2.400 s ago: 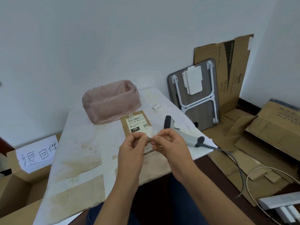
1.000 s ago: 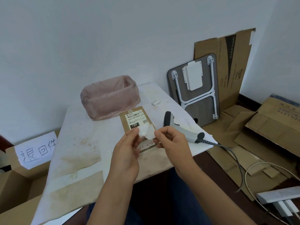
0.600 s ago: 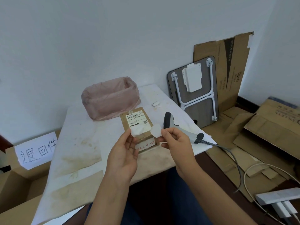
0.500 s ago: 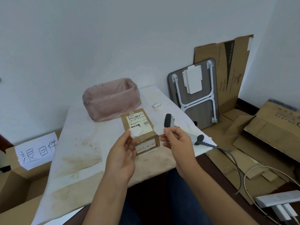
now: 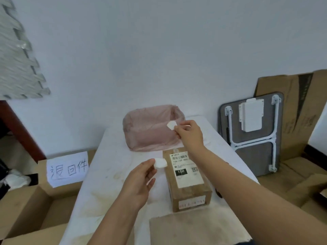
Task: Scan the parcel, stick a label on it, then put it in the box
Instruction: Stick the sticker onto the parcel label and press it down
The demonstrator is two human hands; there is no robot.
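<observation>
Both forearms bare, no sleeves, rings or watch on either hand [image 5: 139,181].

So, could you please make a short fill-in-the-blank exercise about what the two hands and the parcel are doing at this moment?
1. The right hand holds a small white piece over the ____ bag-lined bin.
2. The left hand pinches another white piece just ____ of the parcel.
3. The parcel lies on the ____, touched by neither hand.
4. The black patch on the parcel's printed label reads ____.

Missing words: pink; left; table; 15H
</observation>
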